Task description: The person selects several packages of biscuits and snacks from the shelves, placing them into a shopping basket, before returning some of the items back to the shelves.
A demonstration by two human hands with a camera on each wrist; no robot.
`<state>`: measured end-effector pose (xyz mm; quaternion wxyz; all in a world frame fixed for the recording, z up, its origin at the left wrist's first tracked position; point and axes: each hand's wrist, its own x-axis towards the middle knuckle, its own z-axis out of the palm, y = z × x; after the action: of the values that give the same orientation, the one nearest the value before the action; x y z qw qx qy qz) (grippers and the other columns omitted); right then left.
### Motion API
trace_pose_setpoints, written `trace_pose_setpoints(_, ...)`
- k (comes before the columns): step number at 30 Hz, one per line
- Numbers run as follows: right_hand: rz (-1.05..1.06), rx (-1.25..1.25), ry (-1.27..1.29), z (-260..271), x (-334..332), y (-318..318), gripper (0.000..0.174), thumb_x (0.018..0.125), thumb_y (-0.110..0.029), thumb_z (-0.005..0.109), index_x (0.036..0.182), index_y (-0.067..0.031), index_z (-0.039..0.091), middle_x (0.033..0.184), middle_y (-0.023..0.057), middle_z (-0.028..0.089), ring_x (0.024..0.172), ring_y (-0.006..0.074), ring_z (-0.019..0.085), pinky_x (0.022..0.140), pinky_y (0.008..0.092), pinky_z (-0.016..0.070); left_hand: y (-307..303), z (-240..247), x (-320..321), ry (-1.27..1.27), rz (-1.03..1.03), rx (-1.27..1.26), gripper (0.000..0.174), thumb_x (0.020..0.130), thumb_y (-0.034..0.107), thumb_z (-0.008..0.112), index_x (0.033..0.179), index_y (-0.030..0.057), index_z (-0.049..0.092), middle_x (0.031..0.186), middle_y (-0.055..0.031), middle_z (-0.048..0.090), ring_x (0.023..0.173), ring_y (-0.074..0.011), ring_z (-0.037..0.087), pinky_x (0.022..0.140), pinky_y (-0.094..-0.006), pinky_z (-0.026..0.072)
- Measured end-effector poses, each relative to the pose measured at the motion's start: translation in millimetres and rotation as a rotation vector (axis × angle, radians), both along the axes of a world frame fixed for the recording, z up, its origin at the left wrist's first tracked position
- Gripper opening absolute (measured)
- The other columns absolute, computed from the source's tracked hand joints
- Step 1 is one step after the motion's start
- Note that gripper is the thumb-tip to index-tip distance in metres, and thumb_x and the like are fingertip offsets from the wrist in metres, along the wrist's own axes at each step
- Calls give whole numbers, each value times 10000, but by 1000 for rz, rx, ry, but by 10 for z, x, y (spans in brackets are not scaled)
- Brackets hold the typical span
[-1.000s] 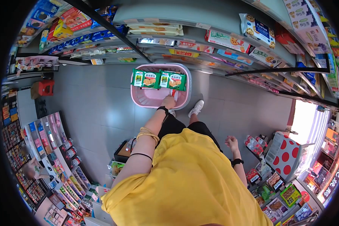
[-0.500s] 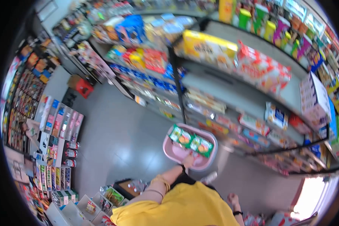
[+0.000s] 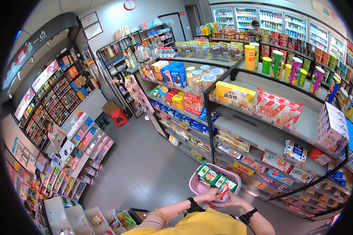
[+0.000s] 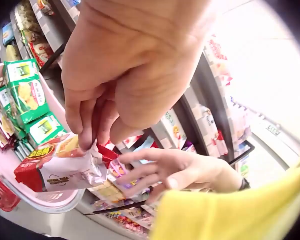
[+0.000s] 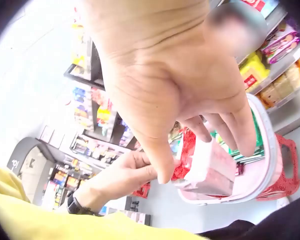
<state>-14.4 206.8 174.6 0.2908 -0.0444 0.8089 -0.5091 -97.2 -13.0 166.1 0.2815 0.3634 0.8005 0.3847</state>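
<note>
My left hand pinches one end of a red-and-white biscuit packet, which is raised over the pink basket. My right hand is beside the packet, its fingers spread and mostly straight near the red end. In the head view both hands meet low over the basket, the left hand on one side and the right hand on the other. Green biscuit packs lie inside the basket, with several dark red packets beside them.
Shelves of boxed and bagged snacks rise right behind the basket. A red stool stands farther off on the grey floor. Grey bins are at the lower left. Another person is beside the counter displays.
My left hand has brought the red-and-white packet up from inside the basket. My right hand has come from my side to the packet. The head view has tilted up and turned left.
</note>
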Motion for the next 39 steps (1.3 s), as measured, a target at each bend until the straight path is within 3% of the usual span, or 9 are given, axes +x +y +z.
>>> trace_pose_setpoints(3,-151,66,247,-20,-53,-187,1224,548,-533,859,1401,85,235,1280,260,511,1129,330,576,951,385,456,119,257,7,52,-5,44,215,852,162,614,979,2,682,941,-174,635,888,-324,624,772,-395,494)
trace_pose_setpoints(11,-638,144,218,57,243,119,768,736,-273,730,1344,-65,310,1139,299,578,1054,471,574,868,506,484,772,708,217,144,-184,171,247,855,151,590,1070,34,628,1017,-183,638,951,-343,622,829,-414,492)
trace_pose_setpoints(13,-727,126,198,208,337,345,704,753,-260,731,1318,-97,345,1039,270,626,1005,460,595,852,512,480,980,1008,315,42,-127,210,256,873,149,592,1102,39,627,1034,-170,640,966,-324,621,848,-401,485)
trace_pose_setpoints(17,-834,119,324,414,678,1071,672,725,-281,763,1273,-63,440,1128,228,614,1058,373,605,894,444,483,1165,999,249,85,-75,292,304,886,148,624,1164,25,619,1077,-132,635,1023,-270,611,885,-344,470)
trace_pose_setpoints(21,-1178,196,489,969,1167,1925,602,738,-225,760,1231,-39,469,1076,159,633,969,239,637,844,352,514,903,383,39,-109,50,151,320,899,178,645,1166,7,604,1074,-121,639,991,-204,625,838,-306,495)
trace_pose_setpoints(23,-1414,-140,451,1353,1368,2265,560,757,-145,751,1229,-29,473,1099,134,617,980,186,620,834,311,516,585,-123,-65,-235,83,34,339,912,209,639,1160,-18,592,1004,-141,668,927,-196,651,819,-306,509)
trace_pose_setpoints(27,-1611,-240,885,1483,1526,2999,567,795,-104,736,1274,-11,447,1147,111,598,953,161,630,766,297,548,33,-581,-7,-128,143,-254,397,896,296,642,1139,-17,612,981,-160,690,921,-230,665,838,-330,509)
trace_pose_setpoints(33,-1629,-498,974,1572,1480,3622,546,828,-109,707,1296,-10,444,1162,109,594,976,194,648,744,326,579,-663,-1285,113,-215,211,-471,441,870,363,643,1123,2,632,1003,-170,694,952,-268,670,849,-347,502)
trace_pose_setpoints(39,-1655,-289,1051,1569,1372,3834,451,845,-103,703,1245,-6,516,1113,73,630,964,140,632,782,283,536,-517,-1173,273,-164,201,-373,393,874,311,636,1116,1,629,1011,-174,688,961,-273,663,847,-350,503)
